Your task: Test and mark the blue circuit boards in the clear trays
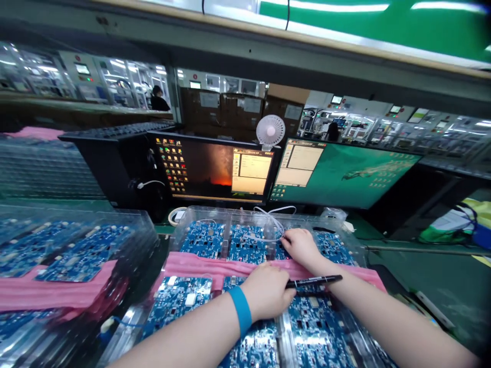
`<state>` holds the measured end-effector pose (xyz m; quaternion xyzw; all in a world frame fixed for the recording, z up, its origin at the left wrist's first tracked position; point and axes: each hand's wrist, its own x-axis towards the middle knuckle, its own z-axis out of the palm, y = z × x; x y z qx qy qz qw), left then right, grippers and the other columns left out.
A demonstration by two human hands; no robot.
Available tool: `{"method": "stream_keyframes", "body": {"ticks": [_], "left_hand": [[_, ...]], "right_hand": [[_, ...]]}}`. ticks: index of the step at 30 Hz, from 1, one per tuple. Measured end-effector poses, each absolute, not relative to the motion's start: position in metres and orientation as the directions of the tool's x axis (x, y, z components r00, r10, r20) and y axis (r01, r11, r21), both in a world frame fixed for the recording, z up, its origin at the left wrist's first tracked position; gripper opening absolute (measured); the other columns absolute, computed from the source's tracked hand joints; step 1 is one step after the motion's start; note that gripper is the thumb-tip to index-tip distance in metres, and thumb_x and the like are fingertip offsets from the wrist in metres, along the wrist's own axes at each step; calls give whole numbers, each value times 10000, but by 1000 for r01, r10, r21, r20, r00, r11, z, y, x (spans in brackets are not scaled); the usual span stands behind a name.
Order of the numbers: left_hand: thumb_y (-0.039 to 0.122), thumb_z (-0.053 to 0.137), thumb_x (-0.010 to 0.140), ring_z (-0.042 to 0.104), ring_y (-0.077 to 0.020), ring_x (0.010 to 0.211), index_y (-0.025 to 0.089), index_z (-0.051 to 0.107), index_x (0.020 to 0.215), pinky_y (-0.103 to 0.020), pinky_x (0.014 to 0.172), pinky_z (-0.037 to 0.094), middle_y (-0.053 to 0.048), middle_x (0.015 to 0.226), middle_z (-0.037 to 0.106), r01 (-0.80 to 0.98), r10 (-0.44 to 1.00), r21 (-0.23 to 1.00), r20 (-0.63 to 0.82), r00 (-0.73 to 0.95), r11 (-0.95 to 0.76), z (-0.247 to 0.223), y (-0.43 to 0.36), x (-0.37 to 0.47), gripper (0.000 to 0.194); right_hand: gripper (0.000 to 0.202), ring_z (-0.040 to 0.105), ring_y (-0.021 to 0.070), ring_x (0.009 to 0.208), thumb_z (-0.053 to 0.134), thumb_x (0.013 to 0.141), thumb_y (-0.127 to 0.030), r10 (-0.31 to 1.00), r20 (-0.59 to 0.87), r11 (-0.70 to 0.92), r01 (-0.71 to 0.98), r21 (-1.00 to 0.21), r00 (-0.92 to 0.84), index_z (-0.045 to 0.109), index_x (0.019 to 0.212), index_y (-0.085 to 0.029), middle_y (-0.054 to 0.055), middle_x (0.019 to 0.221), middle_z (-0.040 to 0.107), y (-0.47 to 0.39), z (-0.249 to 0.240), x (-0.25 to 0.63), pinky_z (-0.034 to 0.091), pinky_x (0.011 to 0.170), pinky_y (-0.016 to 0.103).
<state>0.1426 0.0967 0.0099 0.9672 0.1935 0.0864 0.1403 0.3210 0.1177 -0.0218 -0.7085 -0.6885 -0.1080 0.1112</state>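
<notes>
Blue circuit boards (248,244) lie in a clear plastic tray (199,212), with a pink foam strip (184,262) across its middle. My left hand (268,290), a blue band on its wrist, is closed round a black pen (316,281) that points right. It is above the boards just below the strip. Farther back, my right hand (301,245) has its fingers pinched at the end of a white cable (274,225), over a board in the back row. What the fingertips grip there is too small to be sure of.
Two lit monitors (210,168) (345,174) stand behind the tray, with a small white fan (270,131) between them. Another tray of boards (92,250) is at the left. A tape roll (176,216) lies behind the tray, and cables and bags (448,227) are at the right.
</notes>
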Motion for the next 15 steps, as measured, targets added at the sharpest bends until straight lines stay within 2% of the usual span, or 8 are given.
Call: {"method": "stream_keyframes", "body": {"ticks": [6, 11, 13, 15], "left_hand": [[360, 419, 798, 560, -217, 766, 149, 572, 783, -341, 776, 416, -62, 788, 617, 381, 419, 276, 93, 903, -882, 18, 94, 139, 261], [359, 417, 802, 554, -198, 761, 151, 554, 783, -340, 806, 404, -52, 798, 613, 392, 431, 290, 83, 898, -873, 19, 92, 139, 250], [356, 418, 803, 548, -193, 764, 153, 549, 788, -346, 817, 399, -48, 805, 609, 395, 434, 303, 72, 898, -867, 19, 92, 138, 242], [355, 423, 802, 542, -189, 768, 157, 546, 787, -353, 833, 392, -44, 807, 605, 398, 440, 320, 67, 896, -860, 19, 92, 139, 233]], "right_hand": [[236, 506, 181, 788, 507, 828, -311, 919, 395, 20, 1000, -8, -15, 584, 646, -182, 18, 723, 574, 105, -1, 325, 280, 792, 317], [185, 494, 194, 869, 514, 776, -375, 889, 452, 85, 996, 0, -76, 585, 725, -212, 16, 869, 569, 56, 18, 394, 252, 876, 360], [224, 509, 208, 863, 446, 796, -395, 865, 500, 12, 997, 76, -48, 594, 749, -233, 29, 877, 579, 26, 6, 445, 272, 859, 383], [278, 544, 220, 778, 408, 777, -436, 805, 589, -150, 985, 79, 75, 604, 693, -257, 48, 799, 602, -7, -15, 494, 331, 777, 385]]}}
